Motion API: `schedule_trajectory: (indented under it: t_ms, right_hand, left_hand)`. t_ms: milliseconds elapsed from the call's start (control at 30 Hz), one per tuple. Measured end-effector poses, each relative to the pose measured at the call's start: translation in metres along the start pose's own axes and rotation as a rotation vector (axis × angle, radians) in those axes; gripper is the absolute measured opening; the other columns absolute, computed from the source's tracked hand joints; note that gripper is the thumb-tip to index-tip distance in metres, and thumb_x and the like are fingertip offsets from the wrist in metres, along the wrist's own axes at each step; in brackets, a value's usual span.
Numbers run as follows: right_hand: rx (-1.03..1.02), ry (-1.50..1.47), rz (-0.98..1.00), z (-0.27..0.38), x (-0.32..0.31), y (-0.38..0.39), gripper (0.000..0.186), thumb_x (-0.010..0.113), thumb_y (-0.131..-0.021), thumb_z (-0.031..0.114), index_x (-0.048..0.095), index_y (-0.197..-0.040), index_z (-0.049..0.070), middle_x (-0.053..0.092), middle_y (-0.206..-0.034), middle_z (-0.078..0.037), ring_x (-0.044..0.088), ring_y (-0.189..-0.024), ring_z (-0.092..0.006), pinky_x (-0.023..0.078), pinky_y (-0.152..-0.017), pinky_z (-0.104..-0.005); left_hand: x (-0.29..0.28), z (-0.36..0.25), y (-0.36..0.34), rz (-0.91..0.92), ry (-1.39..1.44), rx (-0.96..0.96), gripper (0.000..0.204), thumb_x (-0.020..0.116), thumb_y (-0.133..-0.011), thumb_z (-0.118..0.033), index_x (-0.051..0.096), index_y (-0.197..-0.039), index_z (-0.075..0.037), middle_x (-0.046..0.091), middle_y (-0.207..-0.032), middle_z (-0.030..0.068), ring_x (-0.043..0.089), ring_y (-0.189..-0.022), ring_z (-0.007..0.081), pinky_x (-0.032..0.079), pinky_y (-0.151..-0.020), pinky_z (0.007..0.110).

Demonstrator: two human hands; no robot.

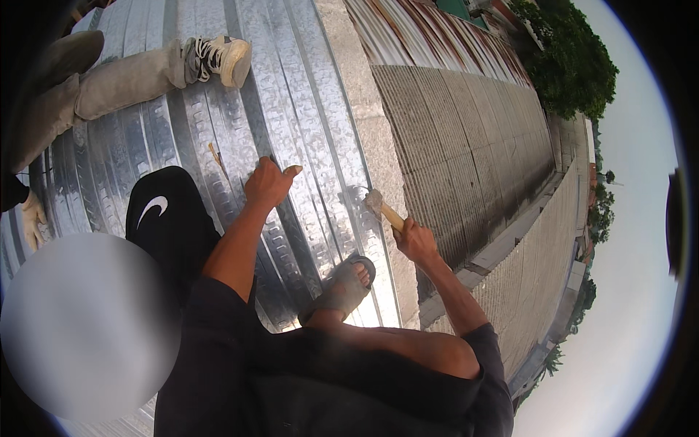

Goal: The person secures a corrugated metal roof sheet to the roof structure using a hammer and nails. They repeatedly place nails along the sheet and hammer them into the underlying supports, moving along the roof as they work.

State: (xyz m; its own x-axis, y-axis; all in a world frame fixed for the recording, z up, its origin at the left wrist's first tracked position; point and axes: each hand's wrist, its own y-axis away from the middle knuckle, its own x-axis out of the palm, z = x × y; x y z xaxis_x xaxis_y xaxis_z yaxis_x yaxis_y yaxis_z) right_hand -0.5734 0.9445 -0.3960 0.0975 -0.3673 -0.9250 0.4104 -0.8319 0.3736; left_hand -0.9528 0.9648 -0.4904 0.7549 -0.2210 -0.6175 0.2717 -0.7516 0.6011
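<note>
My right hand [418, 242] is wrapped round the wooden handle of a hammer [392, 216]. Its greyish, worn head lies over the right edge of a shiny ribbed metal roofing sheet [306, 109], beside the concrete ledge. My left hand [270, 183] is closed low over the sheet's ribs, its thumb pointing right; whatever its fingers may hold is hidden. Left of that hand, a thin yellowish object [215, 154] lies on the metal, its kind unclear. My sandalled foot [357, 275] stands on the sheet, between my hands and nearer to me.
A rough concrete ledge [364, 95] borders the sheet. Beyond it lie a lower corrugated roof [466, 146], rusty sheets [444, 36] and trees [571, 58]. At left, another person's leg [138, 80] stretches across the metal, with a gloved hand [33, 218] nearby.
</note>
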Motion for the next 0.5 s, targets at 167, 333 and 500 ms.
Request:
schedule_trajectory:
  t_ms: [167,333,500]
  right_hand:
    - [0.144,-0.303,-0.034,0.038,-0.057,-0.023,0.047,0.062,-0.102,0.038,0.06,-0.096,-0.009,0.064,-0.065,-0.025,0.068,-0.058,-0.0416,0.052,-0.052,-0.0523]
    - [-0.378,-0.372,-0.368,0.071,-0.117,-0.025,0.039,0.06,-0.104,0.035,0.054,-0.109,-0.004,0.062,-0.071,-0.015,0.061,-0.054,-0.0276,0.048,-0.048,-0.0431]
    - [-0.294,-0.361,-0.294,0.052,-0.066,0.001,0.033,0.073,-0.094,0.017,0.056,-0.112,-0.004,0.068,-0.078,-0.024,0.073,-0.069,-0.037,0.056,-0.059,-0.045]
  left_hand:
    - [-0.012,-0.002,-0.01,0.003,0.035,-0.021,0.089,0.069,-0.087,-0.066,0.052,-0.127,0.012,0.065,-0.121,0.0325,0.066,-0.115,0.0455,0.053,-0.097,0.05]
    - [-0.013,-0.004,-0.01,0.011,0.036,-0.026,0.087,0.069,-0.087,-0.065,0.052,-0.126,0.012,0.066,-0.119,0.0321,0.067,-0.112,0.0449,0.054,-0.095,0.051]
    - [-0.012,-0.006,-0.009,0.046,0.054,-0.039,0.087,0.07,-0.087,-0.064,0.052,-0.125,0.012,0.067,-0.116,0.0316,0.068,-0.109,0.0444,0.054,-0.094,0.05]
